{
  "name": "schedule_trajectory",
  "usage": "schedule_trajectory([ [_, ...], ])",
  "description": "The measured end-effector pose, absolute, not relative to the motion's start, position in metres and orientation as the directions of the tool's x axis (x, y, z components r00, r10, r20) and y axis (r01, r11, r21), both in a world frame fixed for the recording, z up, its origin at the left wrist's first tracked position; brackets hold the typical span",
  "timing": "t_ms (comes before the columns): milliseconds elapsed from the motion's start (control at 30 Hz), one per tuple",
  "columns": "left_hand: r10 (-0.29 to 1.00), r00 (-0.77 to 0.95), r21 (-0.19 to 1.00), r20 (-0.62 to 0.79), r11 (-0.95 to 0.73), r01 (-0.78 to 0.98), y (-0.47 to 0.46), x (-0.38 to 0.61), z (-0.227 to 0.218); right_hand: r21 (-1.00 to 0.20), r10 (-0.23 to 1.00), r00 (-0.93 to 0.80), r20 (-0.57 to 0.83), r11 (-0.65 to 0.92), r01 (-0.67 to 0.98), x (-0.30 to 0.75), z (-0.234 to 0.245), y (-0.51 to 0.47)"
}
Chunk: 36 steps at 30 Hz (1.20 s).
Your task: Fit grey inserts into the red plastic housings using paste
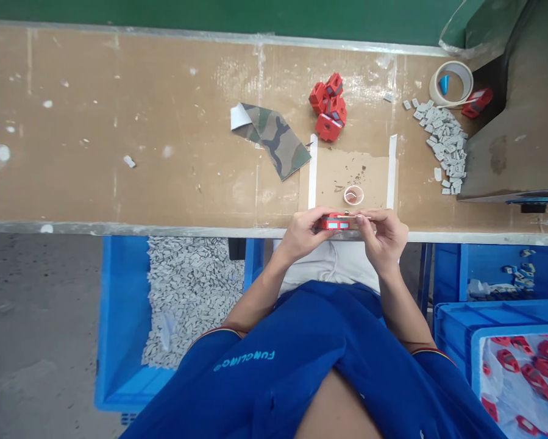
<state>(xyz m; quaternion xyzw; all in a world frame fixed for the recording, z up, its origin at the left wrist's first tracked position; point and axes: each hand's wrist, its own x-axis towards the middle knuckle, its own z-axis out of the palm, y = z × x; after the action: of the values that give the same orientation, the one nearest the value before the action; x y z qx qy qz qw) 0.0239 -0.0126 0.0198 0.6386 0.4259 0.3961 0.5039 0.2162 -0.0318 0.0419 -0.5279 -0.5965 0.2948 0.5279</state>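
Both my hands are over the near edge of the wooden workbench (118, 134), holding a small red plastic part (333, 224) with a white-and-blue window on its face. My left hand (303, 233) pinches its left end. My right hand (381, 238) grips its right end, with the fingertips on a thin pale strip (353, 216) along the top. Just beyond my hands, a small transparent cup (353, 195) stands on a cardboard sheet (351, 177) taped to the bench. Its contents are too small to tell.
Farther along the bench lie several red parts (327, 108), a camouflage fabric strip (274, 139), a tape roll (451, 82) and a heap of small grey pieces (442, 143). Below the bench stand a blue crate of grey pieces (122, 317) and a blue crate of red parts (520, 378).
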Motion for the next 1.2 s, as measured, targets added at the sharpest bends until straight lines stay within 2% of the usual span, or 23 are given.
schedule_trajectory([
  [100,0.941,0.331,0.986,0.070,-0.115,0.120,-0.012,0.024,0.019,-0.899,0.928,0.117,0.353,0.302,0.318,0.217,0.048,-0.029],
  [200,0.940,0.332,0.986,0.081,-0.125,0.113,-0.012,0.023,0.019,-0.881,0.885,0.196,0.422,0.349,0.321,0.224,0.052,-0.018],
  [333,0.939,0.335,0.987,0.071,-0.115,0.112,-0.012,0.022,0.017,-0.827,0.819,0.269,0.507,0.374,0.420,0.232,0.046,0.003],
  [567,0.943,0.329,0.993,0.041,-0.076,0.095,-0.011,0.019,0.015,-0.734,0.896,0.034,0.443,0.341,0.588,0.234,0.030,0.006],
  [633,0.941,0.336,0.992,0.046,-0.082,0.095,-0.010,0.017,0.015,-0.691,0.891,0.058,0.450,0.306,0.655,0.255,0.032,0.004],
  [700,0.940,0.336,0.991,0.054,-0.091,0.095,-0.009,0.016,0.014,-0.624,0.875,0.166,0.454,0.179,0.761,0.287,0.036,0.004],
  [800,0.940,0.338,0.994,0.057,-0.086,0.071,-0.008,0.014,0.013,-0.471,0.879,0.246,0.408,-0.029,0.882,0.335,0.042,0.007],
  [1000,0.935,0.352,0.997,0.048,-0.067,0.041,-0.009,0.014,0.011,-0.200,0.959,0.161,0.232,-0.115,0.973,0.366,0.045,0.021],
  [1100,0.935,0.350,0.995,0.055,-0.082,0.061,-0.009,0.014,0.012,-0.144,0.965,0.187,0.184,-0.162,0.976,0.364,0.047,0.029],
  [1200,0.931,0.358,0.993,0.067,-0.095,0.063,-0.010,0.014,0.012,-0.194,0.979,0.177,0.103,-0.154,0.969,0.364,0.053,0.032],
])
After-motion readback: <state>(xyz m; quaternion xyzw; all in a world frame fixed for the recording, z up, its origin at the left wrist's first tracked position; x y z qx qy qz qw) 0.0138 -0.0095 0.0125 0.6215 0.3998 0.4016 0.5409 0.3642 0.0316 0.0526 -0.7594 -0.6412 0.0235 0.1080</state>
